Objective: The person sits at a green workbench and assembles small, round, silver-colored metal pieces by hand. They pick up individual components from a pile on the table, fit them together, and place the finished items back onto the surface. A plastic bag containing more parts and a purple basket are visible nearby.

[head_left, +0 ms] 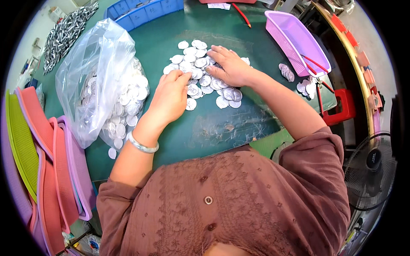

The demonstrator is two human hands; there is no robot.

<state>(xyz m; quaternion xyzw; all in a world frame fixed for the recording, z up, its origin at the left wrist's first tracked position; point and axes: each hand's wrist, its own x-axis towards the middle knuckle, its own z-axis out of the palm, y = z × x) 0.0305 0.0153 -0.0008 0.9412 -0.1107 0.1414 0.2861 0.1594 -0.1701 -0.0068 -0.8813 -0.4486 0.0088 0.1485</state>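
Note:
A loose pile of round silver medals [200,62], each with a small loop, lies on the green tabletop [179,141]. At the pile's left edge is my left hand [170,93], its fingers bent and close together on the medals; whatever lies under the fingertips is hidden. My right hand [232,68] rests over the right side of the pile with its fingers apart, touching medals and holding none that I can see. Left of my left hand, a clear plastic bag [96,47] lies open, with many more medals [132,91] in and around its mouth.
A blue divided bin [145,15] and red-handled pliers [242,16] are at the back. A purple basket [294,38] stands at the right, near small medal stacks [286,72]. Metal parts [68,34] are heaped far left; stacked plastic baskets [51,166] crowd the near left. A fan [371,166] stands right.

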